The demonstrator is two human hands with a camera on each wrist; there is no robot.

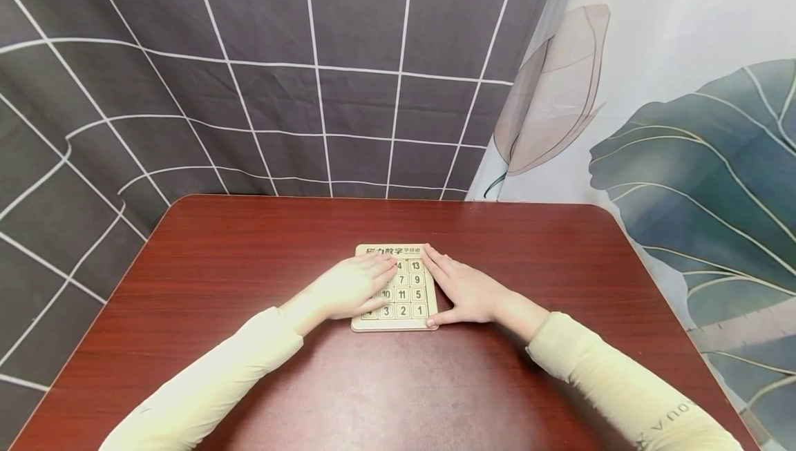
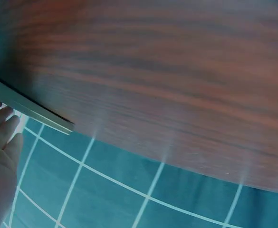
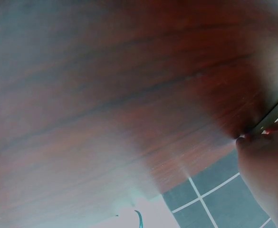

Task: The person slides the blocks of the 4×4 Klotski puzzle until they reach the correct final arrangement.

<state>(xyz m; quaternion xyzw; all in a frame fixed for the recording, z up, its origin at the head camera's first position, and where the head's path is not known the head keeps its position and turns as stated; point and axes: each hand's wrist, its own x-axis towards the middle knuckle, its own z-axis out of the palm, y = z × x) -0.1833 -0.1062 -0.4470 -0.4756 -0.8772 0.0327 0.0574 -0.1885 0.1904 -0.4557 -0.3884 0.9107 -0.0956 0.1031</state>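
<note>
A pale number sliding puzzle (image 1: 393,327) with dark printed numerals lies flat on the table, its lettered strip at the far end. My left hand (image 1: 353,286) reaches over its left part with straight fingers, covering several number tiles. Along the right edge lies my right hand (image 1: 474,293), fingertips at the far right corner and thumb at the near right corner. In the left wrist view the puzzle's side (image 2: 32,107) shows as a thin strip beside the left fingers (image 2: 5,128). The right wrist view catches only part of the right hand (image 3: 267,156) at the puzzle's edge.
The reddish-brown wooden table (image 1: 261,244) has rounded far corners. Behind it hangs a dark curtain (image 1: 361,106) with white grid lines. A pale curtain (image 1: 628,43) with large leaf prints hangs at the right.
</note>
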